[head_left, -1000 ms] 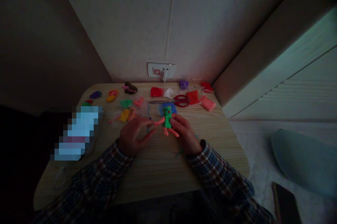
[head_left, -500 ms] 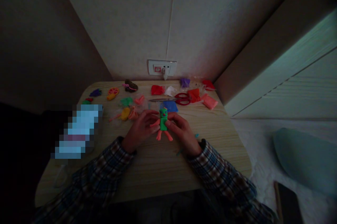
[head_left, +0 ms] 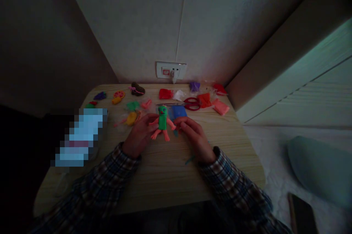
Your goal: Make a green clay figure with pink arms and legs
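Upright over the table, a green clay figure (head_left: 162, 122) with a beak-like red mouth and pink arms and legs faces me. My left hand (head_left: 139, 135) is closed on its left side, the fingertips partly behind the body. Beside the figure's other arm is my right hand (head_left: 196, 138), its fingers curled and the thumb near the index finger. Whether those fingertips touch the pink hand or pinch something small is unclear. Behind the figure lie a blue clay packet (head_left: 179, 112) and red-handled scissors (head_left: 191, 104).
Several clay packets, such as a red one (head_left: 165, 93) and a pink one (head_left: 220, 107), line the table's back. Small clay pieces, including a brown one (head_left: 137, 89), lie back left. A blurred-out screen (head_left: 82, 137) stands left; a teal strip (head_left: 189, 159) lies near my right wrist.
The clay figure has shifted left with my left hand. My right hand has come off its body and moved slightly right, so the figure's right-side arm now shows.
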`<move>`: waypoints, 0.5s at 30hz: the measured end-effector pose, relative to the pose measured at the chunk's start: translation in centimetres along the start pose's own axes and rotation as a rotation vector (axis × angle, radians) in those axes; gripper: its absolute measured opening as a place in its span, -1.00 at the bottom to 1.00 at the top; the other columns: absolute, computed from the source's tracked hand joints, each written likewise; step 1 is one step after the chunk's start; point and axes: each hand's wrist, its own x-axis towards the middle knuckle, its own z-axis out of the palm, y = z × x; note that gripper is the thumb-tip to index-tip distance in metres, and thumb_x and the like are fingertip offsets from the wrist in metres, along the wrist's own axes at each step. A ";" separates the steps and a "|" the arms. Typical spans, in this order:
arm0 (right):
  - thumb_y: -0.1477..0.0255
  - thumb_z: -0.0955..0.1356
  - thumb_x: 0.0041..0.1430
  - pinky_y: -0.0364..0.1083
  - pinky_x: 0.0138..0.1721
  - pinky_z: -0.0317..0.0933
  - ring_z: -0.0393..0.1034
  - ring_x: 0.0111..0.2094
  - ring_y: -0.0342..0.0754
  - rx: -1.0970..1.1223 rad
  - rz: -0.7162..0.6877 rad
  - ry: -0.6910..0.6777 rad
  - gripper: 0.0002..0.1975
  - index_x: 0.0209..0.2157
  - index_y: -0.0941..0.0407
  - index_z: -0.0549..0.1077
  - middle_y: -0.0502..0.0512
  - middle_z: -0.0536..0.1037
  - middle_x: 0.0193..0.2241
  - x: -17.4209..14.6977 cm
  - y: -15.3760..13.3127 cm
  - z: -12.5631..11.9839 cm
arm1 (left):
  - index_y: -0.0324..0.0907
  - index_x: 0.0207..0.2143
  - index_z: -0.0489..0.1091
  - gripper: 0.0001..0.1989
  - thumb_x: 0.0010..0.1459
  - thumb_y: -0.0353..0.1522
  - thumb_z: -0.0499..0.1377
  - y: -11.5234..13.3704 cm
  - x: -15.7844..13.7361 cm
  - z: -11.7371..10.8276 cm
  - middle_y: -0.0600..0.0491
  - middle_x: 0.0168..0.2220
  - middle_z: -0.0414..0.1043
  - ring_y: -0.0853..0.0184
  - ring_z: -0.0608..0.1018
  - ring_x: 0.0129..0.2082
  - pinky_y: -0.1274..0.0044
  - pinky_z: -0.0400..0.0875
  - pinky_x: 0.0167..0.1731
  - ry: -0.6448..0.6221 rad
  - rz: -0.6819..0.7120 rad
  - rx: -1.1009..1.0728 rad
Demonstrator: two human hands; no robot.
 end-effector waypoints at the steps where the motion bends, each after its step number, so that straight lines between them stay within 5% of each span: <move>1: 0.28 0.34 0.19 -0.09 -0.23 0.15 0.30 -0.31 -0.08 0.009 -0.010 -0.006 -0.84 -0.32 0.06 0.49 -0.02 0.46 -0.35 0.0 -0.1 0.0 | -0.18 -0.28 0.50 -0.74 -0.09 -0.35 0.36 0.0 -0.1 0.0 0.06 -0.38 0.52 0.41 0.48 -0.47 0.60 0.36 -0.48 -0.019 -0.020 -0.022; 15: 0.35 0.40 0.11 -0.08 -0.15 0.17 0.31 -0.19 -0.06 0.059 -0.090 -0.016 -0.89 -0.45 0.06 0.47 0.02 0.43 -0.29 -0.2 -0.6 0.4 | -0.20 -0.26 0.46 -0.73 -0.05 -0.32 0.34 0.4 -0.5 0.5 0.04 -0.30 0.51 0.36 0.47 -0.39 0.55 0.36 -0.39 -0.046 -0.070 -0.028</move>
